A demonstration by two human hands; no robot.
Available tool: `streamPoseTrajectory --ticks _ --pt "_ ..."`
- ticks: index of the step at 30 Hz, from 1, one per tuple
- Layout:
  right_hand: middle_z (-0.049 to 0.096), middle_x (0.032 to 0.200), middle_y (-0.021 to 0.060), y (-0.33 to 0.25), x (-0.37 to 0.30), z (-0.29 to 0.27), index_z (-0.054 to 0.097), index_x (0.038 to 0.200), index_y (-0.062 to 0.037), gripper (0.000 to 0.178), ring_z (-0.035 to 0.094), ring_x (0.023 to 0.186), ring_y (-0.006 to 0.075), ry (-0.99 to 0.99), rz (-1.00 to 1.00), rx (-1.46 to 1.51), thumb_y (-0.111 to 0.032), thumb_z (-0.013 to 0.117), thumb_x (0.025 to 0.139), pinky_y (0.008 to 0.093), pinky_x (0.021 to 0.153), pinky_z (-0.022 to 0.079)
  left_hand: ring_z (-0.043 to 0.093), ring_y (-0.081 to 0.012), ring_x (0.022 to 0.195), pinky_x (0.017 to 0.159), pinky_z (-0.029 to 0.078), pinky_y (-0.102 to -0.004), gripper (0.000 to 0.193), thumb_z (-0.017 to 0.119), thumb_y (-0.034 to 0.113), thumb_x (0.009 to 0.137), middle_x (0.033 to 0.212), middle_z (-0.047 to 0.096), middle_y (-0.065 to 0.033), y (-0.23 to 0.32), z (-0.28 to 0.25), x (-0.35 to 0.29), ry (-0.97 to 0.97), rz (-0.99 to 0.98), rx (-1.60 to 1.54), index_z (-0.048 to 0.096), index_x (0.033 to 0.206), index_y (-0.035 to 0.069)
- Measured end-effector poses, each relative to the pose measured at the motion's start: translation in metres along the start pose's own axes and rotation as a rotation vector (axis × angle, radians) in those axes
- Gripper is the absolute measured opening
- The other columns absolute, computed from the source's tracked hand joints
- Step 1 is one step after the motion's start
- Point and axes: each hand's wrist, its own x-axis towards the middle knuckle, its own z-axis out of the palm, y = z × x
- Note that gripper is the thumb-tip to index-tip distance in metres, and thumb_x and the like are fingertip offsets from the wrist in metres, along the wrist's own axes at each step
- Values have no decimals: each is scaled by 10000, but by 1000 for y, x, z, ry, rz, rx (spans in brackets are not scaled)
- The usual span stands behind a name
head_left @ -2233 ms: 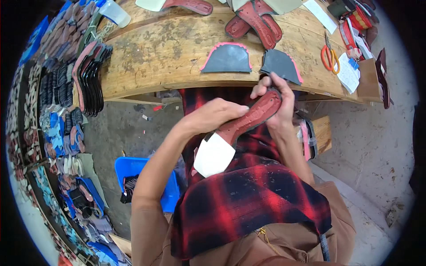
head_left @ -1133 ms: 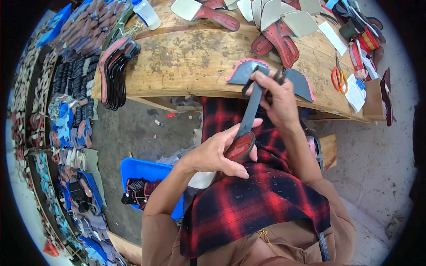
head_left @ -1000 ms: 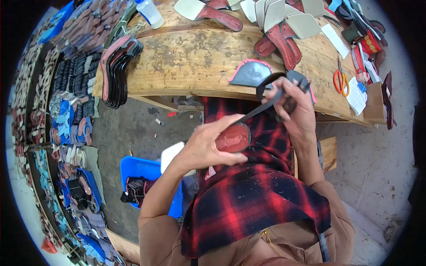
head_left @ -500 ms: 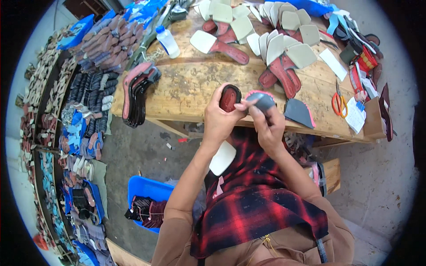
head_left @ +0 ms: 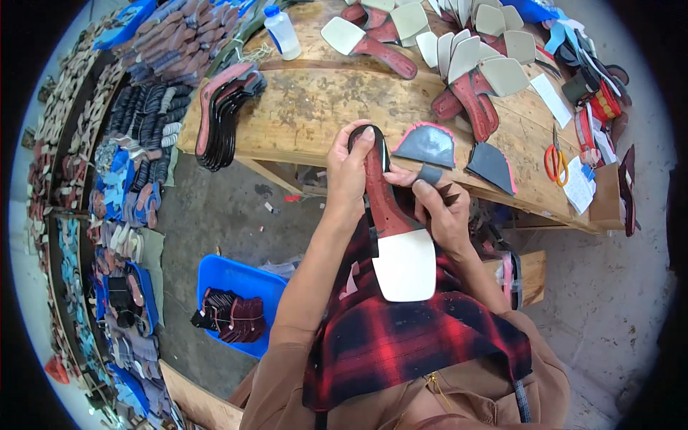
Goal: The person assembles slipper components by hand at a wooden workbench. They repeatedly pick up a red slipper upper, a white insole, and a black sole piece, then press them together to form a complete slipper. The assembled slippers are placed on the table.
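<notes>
My left hand (head_left: 349, 172) is closed around the toe end of a red shoe insole (head_left: 383, 201) with a dark rim, thumb on top. The insole points down toward my apron, and a white flat flap (head_left: 405, 266) spreads at its lower end. My right hand (head_left: 443, 208) is beside the insole, its index fingertip against the edge. A grey band wraps that finger, and a dark pointed bit shows between the fingers, too small to name. Two curved grey pieces with pink edges, one (head_left: 427, 145) nearer my hands and one (head_left: 493, 168) to the right, lie on the table.
The wooden table (head_left: 308, 107) holds a stack of dark-sided insoles (head_left: 223, 118) at left, a bottle (head_left: 282, 34), fanned insoles with white flaps (head_left: 469, 100) and orange-handled scissors (head_left: 555, 161). A blue bin (head_left: 251, 279) with bundled pieces stands on the floor, and shelves of shoe parts (head_left: 79, 193) line the left.
The insole has tilted so its full length and white flap show. My right hand has drawn down and uncovered the nearer grey piece. The whole view has shifted slightly.
</notes>
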Motion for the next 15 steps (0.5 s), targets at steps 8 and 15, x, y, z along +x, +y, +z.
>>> streamPoseTrajectory --ticks 8,15 --pt "562 1350 171 32 2 -38 614 1218 45 410 500 1281 241 -245 4 66 -268 431 1026 373 1090 367 627 -131 790 678 548 -305 183 524 157 998 926 634 -36 -42 -9 20 74 -293 -309 580 1158 88" --pt "611 1174 130 69 -7 6 541 1280 -7 722 583 1046 238 -296 81 -409 -361 813 713 377 918 459 594 -242 1086 985 458 -397 390 420 360 1023 1159 644 -120 -45 -38 -7 34 1 -496 581 1191 47"
